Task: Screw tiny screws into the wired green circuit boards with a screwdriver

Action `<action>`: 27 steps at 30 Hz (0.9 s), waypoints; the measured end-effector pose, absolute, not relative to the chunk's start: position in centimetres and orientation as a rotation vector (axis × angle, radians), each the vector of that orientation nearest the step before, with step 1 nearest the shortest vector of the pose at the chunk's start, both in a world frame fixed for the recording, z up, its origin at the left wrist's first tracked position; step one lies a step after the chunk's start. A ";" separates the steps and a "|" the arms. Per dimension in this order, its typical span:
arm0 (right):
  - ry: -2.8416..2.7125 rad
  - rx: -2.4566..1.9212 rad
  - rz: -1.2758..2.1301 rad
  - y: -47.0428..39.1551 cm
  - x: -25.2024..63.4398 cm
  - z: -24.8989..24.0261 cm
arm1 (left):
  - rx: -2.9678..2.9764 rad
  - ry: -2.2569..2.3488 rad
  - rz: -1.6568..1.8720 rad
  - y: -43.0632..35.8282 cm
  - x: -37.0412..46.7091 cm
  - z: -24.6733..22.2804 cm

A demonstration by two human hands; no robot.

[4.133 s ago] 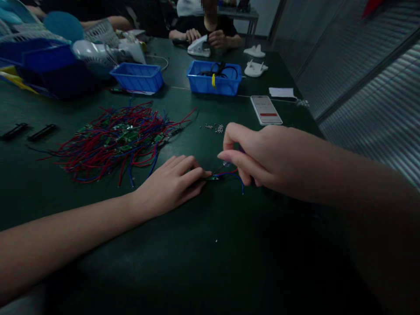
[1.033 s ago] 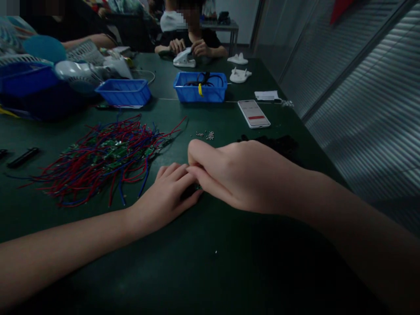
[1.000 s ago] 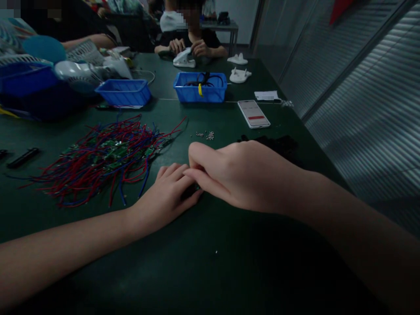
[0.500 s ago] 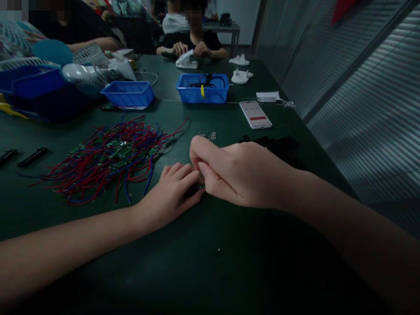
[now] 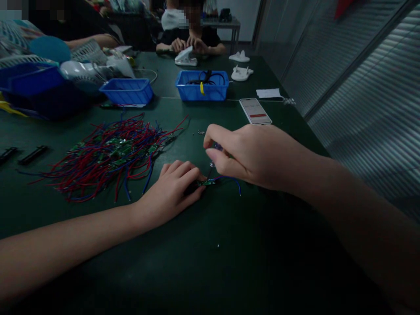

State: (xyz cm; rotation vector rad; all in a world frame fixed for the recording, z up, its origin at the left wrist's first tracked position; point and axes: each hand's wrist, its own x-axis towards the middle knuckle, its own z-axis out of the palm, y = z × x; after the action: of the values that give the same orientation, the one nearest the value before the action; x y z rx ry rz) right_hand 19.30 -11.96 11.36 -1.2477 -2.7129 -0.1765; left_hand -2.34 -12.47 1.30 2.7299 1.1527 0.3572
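A small green circuit board (image 5: 208, 182) lies on the dark green table, with a blue wire trailing right from it. My left hand (image 5: 179, 181) grips the board's left end between thumb and fingers, its palm low to the tabletop. Above the board, my right hand (image 5: 243, 151) is closed around a small screwdriver (image 5: 212, 164) with a clear purplish handle. The thin shaft points down toward the board; whether the tip touches it I cannot tell. Left of my hands spreads a pile of circuit boards with red and blue wires (image 5: 114, 153).
Small screws (image 5: 201, 132) lie beyond my right hand. A phone (image 5: 255, 111) rests at the right. Farther back stand a blue bin with black cables (image 5: 201, 92) and another blue bin (image 5: 127, 92). Black parts (image 5: 33, 155) lie at left. Across the table, a person handles a white part (image 5: 186, 57).
My right hand has moved up and to the right, bringing the screwdriver, the board and its wire into sight. My left hand stays in place.
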 end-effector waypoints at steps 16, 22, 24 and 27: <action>-2.634 -1.258 -0.581 -13.2 19.0 11.7 | 2.718 1.129 0.364 -12.5 -2.5 1.5; -2.784 -1.242 -0.255 -12.5 19.5 11.9 | 2.697 1.147 0.313 -12.5 -2.4 1.8; -2.852 -1.092 -0.248 -12.5 19.8 11.9 | 2.708 1.146 0.314 -12.5 -2.4 1.7; -2.835 -0.998 -0.405 -12.8 19.9 11.8 | 2.720 1.146 0.322 -12.4 -2.5 1.5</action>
State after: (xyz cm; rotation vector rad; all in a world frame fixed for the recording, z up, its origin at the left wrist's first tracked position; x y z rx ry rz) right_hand 19.94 -12.79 11.84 -0.9976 -2.8345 -0.4046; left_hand -2.51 -12.45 1.53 2.7204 1.1456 0.3215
